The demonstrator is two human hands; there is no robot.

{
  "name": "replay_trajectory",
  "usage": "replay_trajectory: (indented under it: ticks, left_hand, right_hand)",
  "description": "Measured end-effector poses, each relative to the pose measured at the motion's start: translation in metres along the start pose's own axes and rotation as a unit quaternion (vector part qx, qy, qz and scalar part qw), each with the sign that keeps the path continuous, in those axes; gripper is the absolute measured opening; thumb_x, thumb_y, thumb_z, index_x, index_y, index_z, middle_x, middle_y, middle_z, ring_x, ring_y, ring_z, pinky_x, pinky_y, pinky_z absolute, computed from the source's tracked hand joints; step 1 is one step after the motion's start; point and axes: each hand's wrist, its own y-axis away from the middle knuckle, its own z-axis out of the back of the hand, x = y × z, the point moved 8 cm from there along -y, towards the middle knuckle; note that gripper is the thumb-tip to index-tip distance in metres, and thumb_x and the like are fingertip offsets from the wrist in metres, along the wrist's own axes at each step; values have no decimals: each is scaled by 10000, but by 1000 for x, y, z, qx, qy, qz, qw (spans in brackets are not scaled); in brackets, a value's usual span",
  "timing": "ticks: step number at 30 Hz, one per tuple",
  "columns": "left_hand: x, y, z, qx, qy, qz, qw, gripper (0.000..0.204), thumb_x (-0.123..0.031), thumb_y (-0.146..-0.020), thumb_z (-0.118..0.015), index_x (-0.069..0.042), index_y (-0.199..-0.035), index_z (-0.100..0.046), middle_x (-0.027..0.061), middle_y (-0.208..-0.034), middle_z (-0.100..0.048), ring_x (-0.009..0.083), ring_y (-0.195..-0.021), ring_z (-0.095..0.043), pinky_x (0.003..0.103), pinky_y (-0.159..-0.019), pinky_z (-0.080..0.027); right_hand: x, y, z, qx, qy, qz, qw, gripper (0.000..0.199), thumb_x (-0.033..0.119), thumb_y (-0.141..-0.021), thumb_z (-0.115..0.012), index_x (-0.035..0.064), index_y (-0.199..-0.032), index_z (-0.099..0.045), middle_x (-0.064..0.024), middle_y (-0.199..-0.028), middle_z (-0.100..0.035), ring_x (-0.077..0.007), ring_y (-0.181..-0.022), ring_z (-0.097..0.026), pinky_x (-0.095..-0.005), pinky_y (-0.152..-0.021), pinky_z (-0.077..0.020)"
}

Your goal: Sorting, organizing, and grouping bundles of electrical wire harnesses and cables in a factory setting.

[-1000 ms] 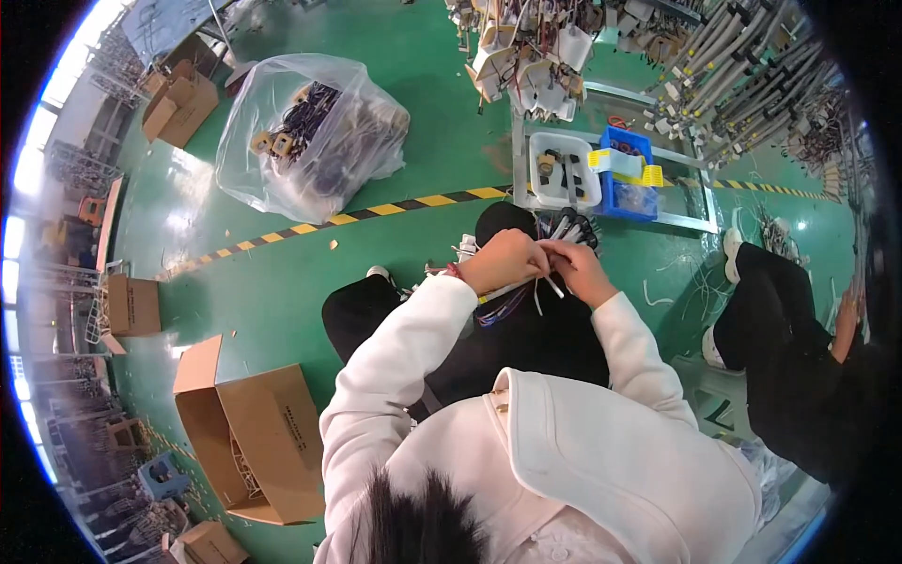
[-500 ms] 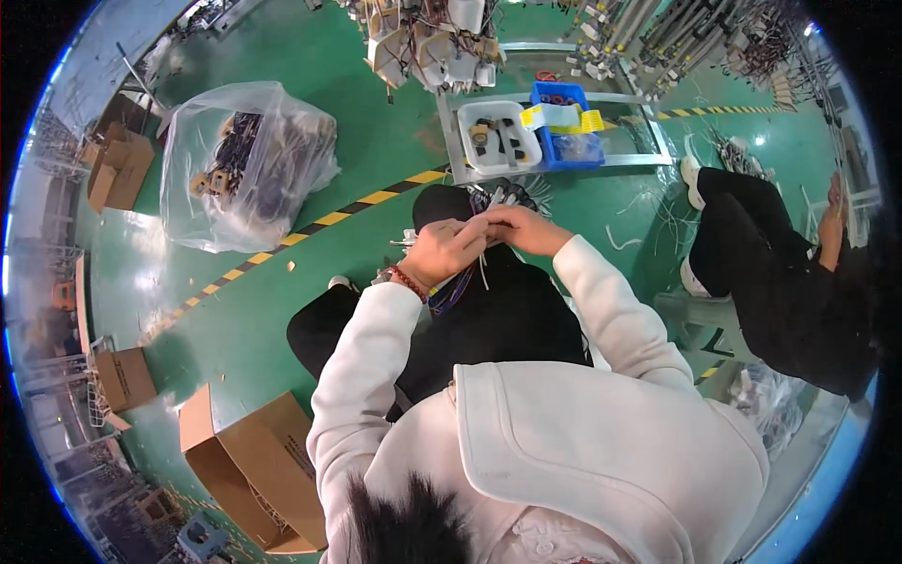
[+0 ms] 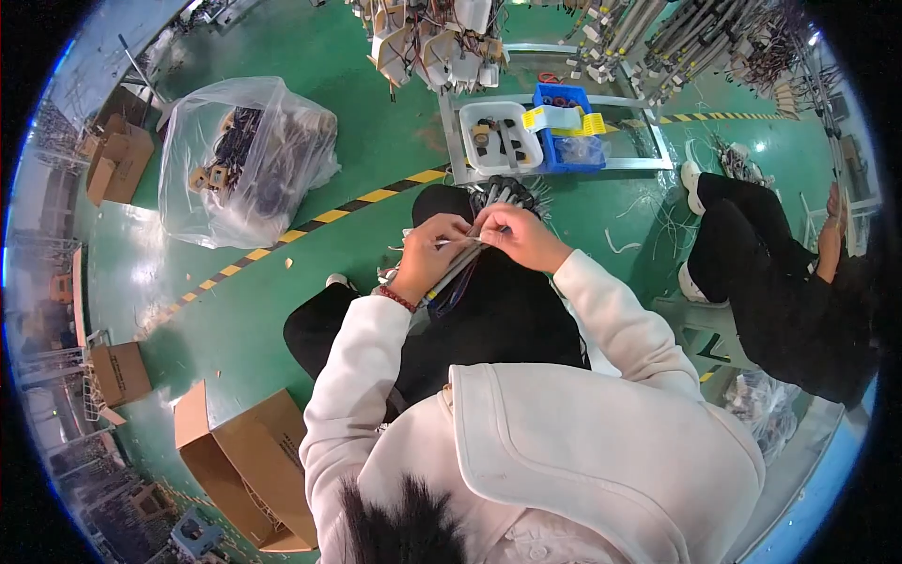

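Observation:
A bundle of grey-sleeved cables (image 3: 458, 282) lies across my lap, its dark connector ends (image 3: 512, 192) fanning out past my knees. A thin white strip (image 3: 457, 242), like a cable tie, runs between my hands over the bundle. My left hand (image 3: 430, 252), with a red bead bracelet at the wrist, is closed in a pinch on the strip's left part. From the other side my right hand (image 3: 520, 237) pinches close to the strip's right end, over the cables. The fingertips of both hands nearly meet, and the strip's path under the cables is hidden.
A metal-framed rack stand (image 3: 648, 162) ahead carries a white tray (image 3: 467, 162) and blue bins (image 3: 575, 162). Wire harnesses (image 3: 442, 52) hang above. Left are a plastic bag of parts (image 3: 315, 179) and a cardboard box (image 3: 258, 451). A seated person (image 3: 752, 273) is at right.
My hands have drawn apart from their overlapped hold, the left one turning and lowering its fingers. The white strip between them and the grey sleeves beneath now show.

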Motion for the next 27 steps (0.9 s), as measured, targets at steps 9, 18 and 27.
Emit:
replay_trajectory:
  ticks: [9, 18, 27]
  left_hand:
    - [37, 4, 13, -35, 14, 192, 981, 87, 3, -735, -680, 16, -700, -602, 72, -772, -642, 110, -645, -589, 231, -582, -477]
    - [26, 0, 6, -28, 107, 256, 960, 263, -203, -944, -438, -2, -850, -581, 66, -784, -644, 77, -706, -541, 219, -643, -427]
    - [39, -2, -28, 44, 252, 328, 910, 211, -153, -917, -466, -55, -736, -514, -30, -584, -421, 48, -509, -390, 200, -489, -317]
  right_hand:
    - [10, 37, -12, 61, 342, -14, 938, 131, 200, -816, -574, 73, -795, -550, -95, -758, -572, -302, -752, -574, -399, -640, -447]
    - [28, 28, -13, -52, 4, 82, 995, 159, 196, -894, -535, 47, -841, -538, -61, -864, -564, -167, -679, -540, -288, -580, -418]
    - [12, 20, -26, 18, 110, 21, 994, 140, 190, -889, -515, 60, -889, -462, -134, -716, -554, -334, -601, -544, -388, -551, -438]
